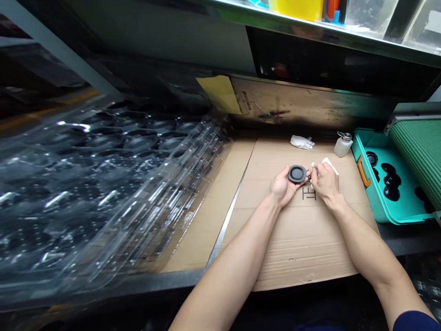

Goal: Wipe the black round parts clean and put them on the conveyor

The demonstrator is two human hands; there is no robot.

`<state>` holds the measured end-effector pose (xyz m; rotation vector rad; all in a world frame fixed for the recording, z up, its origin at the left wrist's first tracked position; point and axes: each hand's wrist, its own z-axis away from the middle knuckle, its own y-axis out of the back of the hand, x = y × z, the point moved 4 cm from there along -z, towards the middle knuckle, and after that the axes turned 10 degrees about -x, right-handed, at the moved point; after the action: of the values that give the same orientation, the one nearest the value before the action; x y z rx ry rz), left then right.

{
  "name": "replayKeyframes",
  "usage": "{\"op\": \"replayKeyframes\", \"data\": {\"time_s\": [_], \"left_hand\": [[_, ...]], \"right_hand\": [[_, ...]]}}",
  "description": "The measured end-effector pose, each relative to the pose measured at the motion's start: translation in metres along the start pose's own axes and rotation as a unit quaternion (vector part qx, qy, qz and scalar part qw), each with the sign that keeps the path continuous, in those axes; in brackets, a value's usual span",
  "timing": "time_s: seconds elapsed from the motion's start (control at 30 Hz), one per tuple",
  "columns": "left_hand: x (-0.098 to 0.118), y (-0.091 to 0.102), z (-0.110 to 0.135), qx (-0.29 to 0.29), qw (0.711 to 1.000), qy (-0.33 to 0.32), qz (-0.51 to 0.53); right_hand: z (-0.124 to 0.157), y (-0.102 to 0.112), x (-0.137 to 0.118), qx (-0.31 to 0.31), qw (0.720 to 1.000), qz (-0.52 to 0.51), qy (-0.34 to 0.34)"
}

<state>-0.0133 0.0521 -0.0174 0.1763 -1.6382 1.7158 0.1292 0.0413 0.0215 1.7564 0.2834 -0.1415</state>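
A round black rubber disc (296,174) with a raised rim lies on the fingers of my left hand (283,186), which cups it from below. My right hand (325,181) sits just to its right, with its fingertips at the disc's edge. It pinches a white cloth (328,164), and a corner of the cloth shows between the fingers. Both hands are held low above a cardboard sheet (303,243) with a black printed mark. Behind them lie a crumpled white wipe (302,142) and a small white dispenser bottle with a metal top (343,146).
At the right stands a teal bin (370,202) with an orange handle, holding several black discs (391,181) beside a green ribbed mat (418,156). Stacked clear plastic trays (103,184) fill the left. A shelf with containers (320,23) overhangs the back.
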Motion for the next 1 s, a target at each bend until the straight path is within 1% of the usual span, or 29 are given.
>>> {"op": "replayKeyframes", "data": {"time_s": [0.1,0.17,0.2,0.23,0.3,0.37,0.4,0.43,0.47,0.57,0.6,0.63,0.73,0.87,0.93,1.0], "left_hand": [[0.012,0.0,0.003,0.01,0.999,0.004,0.048],[0.019,0.001,0.005,0.017,0.998,0.006,0.068],[0.022,0.001,0.006,0.018,0.997,0.01,0.075],[0.024,0.002,0.006,0.018,0.996,0.016,0.081],[0.026,0.003,0.007,0.018,0.995,0.037,0.093],[0.026,0.004,0.008,0.019,0.992,0.062,0.104],[0.026,0.004,0.008,0.021,0.991,0.072,0.11],[0.027,0.004,0.009,0.024,0.99,0.079,0.115],[0.027,0.003,0.01,0.027,0.989,0.084,0.12],[0.027,0.0,0.013,0.037,0.987,0.09,0.125],[0.027,-0.001,0.013,0.041,0.987,0.091,0.126],[0.027,-0.002,0.014,0.044,0.987,0.091,0.128],[0.026,-0.004,0.015,0.05,0.986,0.089,0.13],[0.026,-0.004,0.015,0.044,0.99,0.079,0.112],[0.026,-0.005,0.014,0.035,0.991,0.076,0.105],[0.025,-0.005,0.014,0.03,0.992,0.074,0.098]], "right_hand": [[0.001,0.013,0.015,0.008,0.999,-0.021,-0.024],[0.001,0.023,0.023,0.008,0.998,-0.026,-0.055],[0.001,0.027,0.027,-0.003,0.997,-0.024,-0.078],[0.001,0.031,0.031,-0.024,0.994,-0.019,-0.104],[0.001,0.037,0.037,-0.095,0.985,-0.003,-0.144],[0.003,0.042,0.04,-0.182,0.972,0.013,-0.148],[0.003,0.044,0.041,-0.212,0.967,0.018,-0.142],[0.003,0.046,0.041,-0.223,0.965,0.02,-0.137],[0.003,0.049,0.043,-0.212,0.967,0.02,-0.139],[-0.001,0.052,0.048,-0.113,0.98,0.017,-0.162],[-0.003,0.05,0.05,-0.093,0.982,0.017,-0.166],[-0.004,0.047,0.051,-0.087,0.982,0.017,-0.168],[-0.005,0.038,0.052,-0.115,0.978,0.014,-0.172],[0.002,0.042,0.043,-0.159,0.97,0.063,-0.175],[0.006,0.045,0.037,-0.189,0.963,0.098,-0.163],[0.01,0.043,0.031,-0.226,0.959,0.104,-0.134]]}}
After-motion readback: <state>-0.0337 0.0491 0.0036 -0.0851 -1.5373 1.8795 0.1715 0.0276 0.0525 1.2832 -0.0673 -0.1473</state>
